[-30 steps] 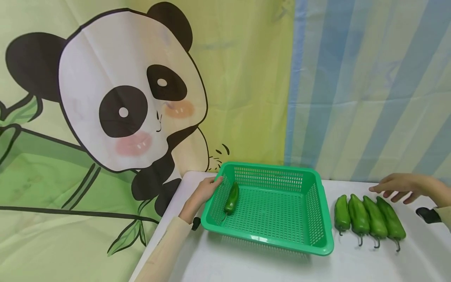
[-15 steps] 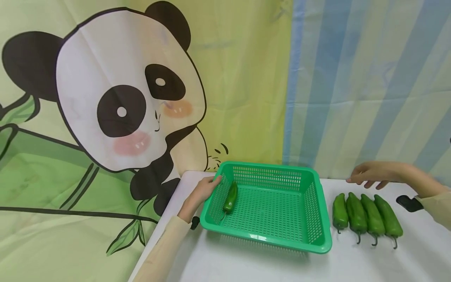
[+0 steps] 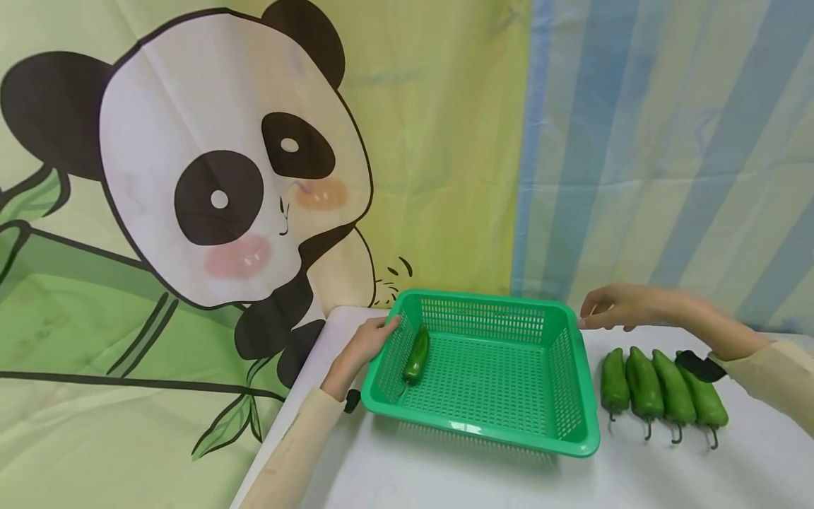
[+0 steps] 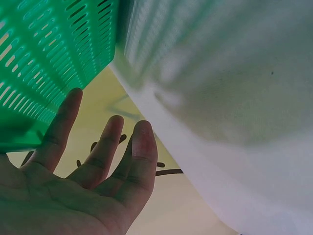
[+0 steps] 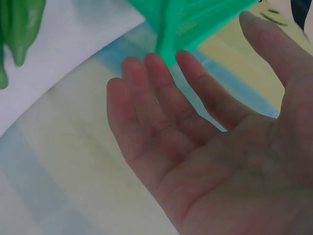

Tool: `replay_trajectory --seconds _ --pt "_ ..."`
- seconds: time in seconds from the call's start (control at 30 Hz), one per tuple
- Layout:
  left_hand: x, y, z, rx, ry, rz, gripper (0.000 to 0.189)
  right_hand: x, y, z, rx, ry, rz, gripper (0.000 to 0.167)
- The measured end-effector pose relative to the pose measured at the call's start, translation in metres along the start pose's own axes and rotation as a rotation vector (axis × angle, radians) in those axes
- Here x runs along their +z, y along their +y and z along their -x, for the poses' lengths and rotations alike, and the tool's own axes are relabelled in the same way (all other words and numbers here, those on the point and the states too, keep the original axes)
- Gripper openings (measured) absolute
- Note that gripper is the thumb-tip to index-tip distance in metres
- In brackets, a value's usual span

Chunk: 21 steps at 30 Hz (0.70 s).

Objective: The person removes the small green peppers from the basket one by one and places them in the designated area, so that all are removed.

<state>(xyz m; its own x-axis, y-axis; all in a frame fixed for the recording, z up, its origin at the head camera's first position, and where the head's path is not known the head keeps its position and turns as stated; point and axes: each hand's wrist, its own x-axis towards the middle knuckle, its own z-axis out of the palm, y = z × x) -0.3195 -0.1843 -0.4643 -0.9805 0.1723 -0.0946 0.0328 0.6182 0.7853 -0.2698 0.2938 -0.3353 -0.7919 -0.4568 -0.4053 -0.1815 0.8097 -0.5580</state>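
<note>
My left hand (image 3: 364,344) holds the left rim of a green plastic basket (image 3: 477,444), its thumb laid over the rim. In the left wrist view the fingers (image 4: 100,159) spread outside the slotted wall, one tip right at it. Inside the basket, by its left wall, lies one long green pepper (image 3: 416,359). My right hand (image 3: 629,306) hovers by the basket's back right corner with nothing in it. Its fingers (image 5: 151,98) are loosely bent in the right wrist view, tips close to the basket's corner. Several green peppers (image 3: 647,389) lie in a row right of the basket.
A white table (image 3: 439,484) carries everything. Behind it hangs a cloth with a panda print (image 3: 242,162) and a striped curtain (image 3: 636,155). A black piece (image 3: 702,366) on the right wrist overlaps the rightmost pepper.
My right hand has moved left, from above the row of peppers to the basket's back right corner. The left hand, the basket and the peppers have stayed in place.
</note>
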Motion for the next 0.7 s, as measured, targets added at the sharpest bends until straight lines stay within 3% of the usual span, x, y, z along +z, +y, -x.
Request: replay_trajectory --seconds 0.43,0.7 --pt "-0.001 0.001 0.002 -0.001 0.000 0.004 0.054 0.020 -0.044 -0.026 -0.068 0.011 0.028 0.044" --pt "0.000 -0.001 0.001 0.010 -0.005 0.008 0.053 0.039 -0.056 -0.046 -0.069 0.023 -0.037 0.048"
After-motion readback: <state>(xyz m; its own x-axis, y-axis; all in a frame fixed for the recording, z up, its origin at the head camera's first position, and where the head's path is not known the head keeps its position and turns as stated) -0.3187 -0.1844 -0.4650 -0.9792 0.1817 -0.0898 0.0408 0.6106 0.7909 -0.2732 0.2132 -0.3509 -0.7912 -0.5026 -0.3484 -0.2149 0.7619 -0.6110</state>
